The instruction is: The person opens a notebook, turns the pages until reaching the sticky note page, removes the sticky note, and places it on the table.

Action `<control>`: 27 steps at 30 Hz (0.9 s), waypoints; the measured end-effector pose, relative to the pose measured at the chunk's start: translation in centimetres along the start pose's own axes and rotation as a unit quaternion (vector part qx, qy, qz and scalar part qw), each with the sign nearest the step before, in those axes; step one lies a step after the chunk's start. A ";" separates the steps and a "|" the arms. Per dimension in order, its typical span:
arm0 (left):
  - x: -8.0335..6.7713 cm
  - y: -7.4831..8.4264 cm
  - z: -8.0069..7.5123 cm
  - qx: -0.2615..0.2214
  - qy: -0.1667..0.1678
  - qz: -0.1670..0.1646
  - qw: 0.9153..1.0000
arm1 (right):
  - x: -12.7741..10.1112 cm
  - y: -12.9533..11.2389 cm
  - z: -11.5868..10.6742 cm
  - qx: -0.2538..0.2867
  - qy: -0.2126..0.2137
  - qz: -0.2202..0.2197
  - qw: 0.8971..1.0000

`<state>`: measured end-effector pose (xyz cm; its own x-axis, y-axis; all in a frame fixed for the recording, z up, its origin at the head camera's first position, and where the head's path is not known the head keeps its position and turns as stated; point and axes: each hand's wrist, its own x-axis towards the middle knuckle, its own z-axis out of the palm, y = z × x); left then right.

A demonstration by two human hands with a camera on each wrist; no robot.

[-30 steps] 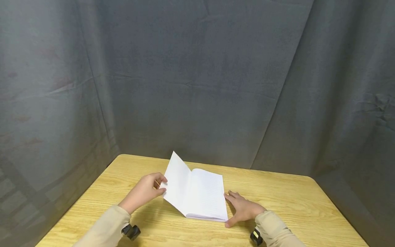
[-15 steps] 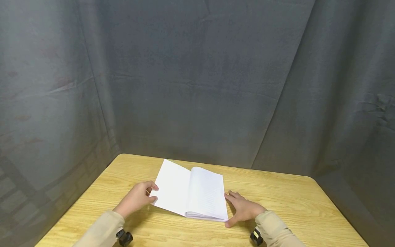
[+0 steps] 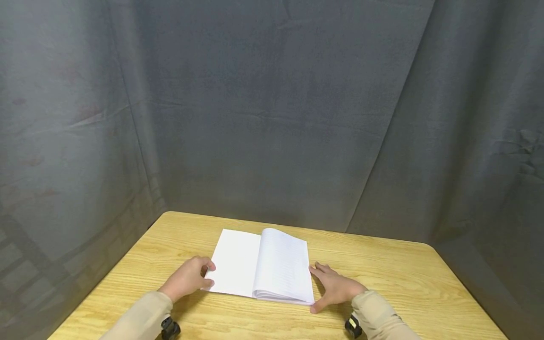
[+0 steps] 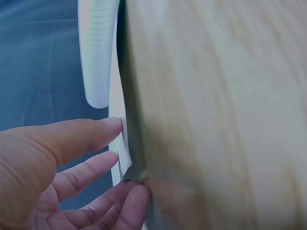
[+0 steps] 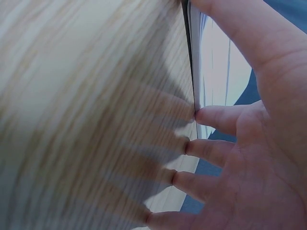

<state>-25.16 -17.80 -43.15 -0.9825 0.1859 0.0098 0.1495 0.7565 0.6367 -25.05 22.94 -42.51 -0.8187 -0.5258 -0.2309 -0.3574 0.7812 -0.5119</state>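
Pinching the left edge of a white notebook [image 3: 258,267], lying opened out across the middle of the wood-grained surface [image 3: 382,269], with a left hand [image 3: 187,277] curled partway around the margin of the blank left leaf [image 3: 234,263]. Resting a right hand [image 3: 335,286], spread wide and gripping nothing, against the opposite edge and near corner, touching just beside the bowed, faintly ruled right-hand pages [image 3: 284,267]. Wearing beige sleeves [image 3: 138,316] and dark wrist devices [image 3: 170,327], facing grey cloth [image 3: 272,118] hanging beyond the surface.
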 end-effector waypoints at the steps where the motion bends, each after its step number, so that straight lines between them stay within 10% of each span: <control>1: 0.0 -0.1 0.1 0.005 0.000 -0.002 1.000 | 0.0 0.0 0.0 0.000 0.001 0.000 1.000; 27: 0.7 -0.6 0.2 0.033 -0.018 -0.001 0.999 | -0.1 -0.4 0.0 -0.011 0.014 0.000 1.000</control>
<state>-25.89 -17.96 -43.69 -0.9784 0.2059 -0.0209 0.1551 0.7966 0.5842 -24.80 22.68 -42.30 -0.8305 -0.5169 -0.2077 -0.3669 0.7881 -0.4942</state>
